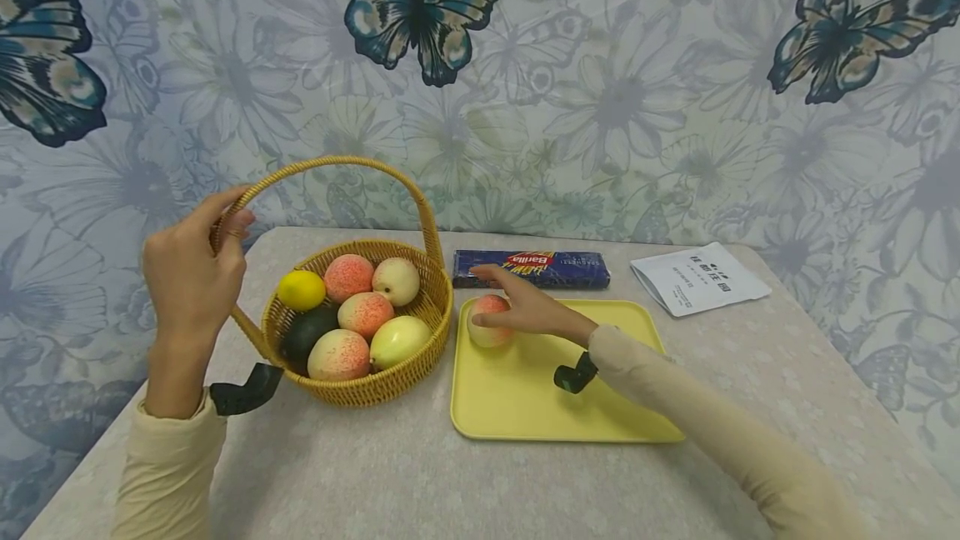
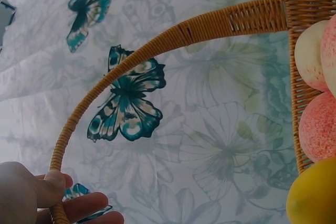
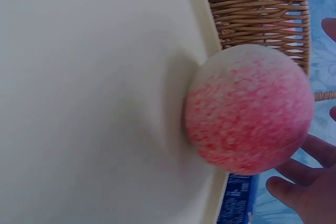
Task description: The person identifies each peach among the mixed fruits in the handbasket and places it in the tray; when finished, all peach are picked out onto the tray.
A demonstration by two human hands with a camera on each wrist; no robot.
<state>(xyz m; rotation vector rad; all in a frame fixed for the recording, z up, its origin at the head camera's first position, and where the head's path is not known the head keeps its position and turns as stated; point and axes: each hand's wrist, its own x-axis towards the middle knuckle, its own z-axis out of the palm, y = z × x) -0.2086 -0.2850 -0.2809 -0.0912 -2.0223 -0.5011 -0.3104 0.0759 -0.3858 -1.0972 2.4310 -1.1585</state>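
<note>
My left hand (image 1: 197,265) grips the arched handle (image 1: 345,161) of a wicker basket (image 1: 367,392) on its left side. Thumb and fingers wrap the handle (image 2: 79,106) in the left wrist view. Inside the basket lie several peaches (image 1: 339,354), a lemon (image 1: 302,290), a dark green fruit (image 1: 306,333) and a pale yellow fruit (image 1: 401,342). Another peach (image 1: 489,335) sits at the back left corner of a yellow tray (image 1: 525,407). Over it, my right hand (image 1: 538,308) has its fingers spread loosely about the peach (image 3: 249,111), not closed on it.
A blue Barilla spaghetti box (image 1: 577,269) lies behind the tray. Farther right is a white printed pouch (image 1: 701,280). The basket stands close to the tray's left edge, its handle rising high. A butterfly-print backdrop (image 1: 600,107) hangs behind the table (image 1: 360,473).
</note>
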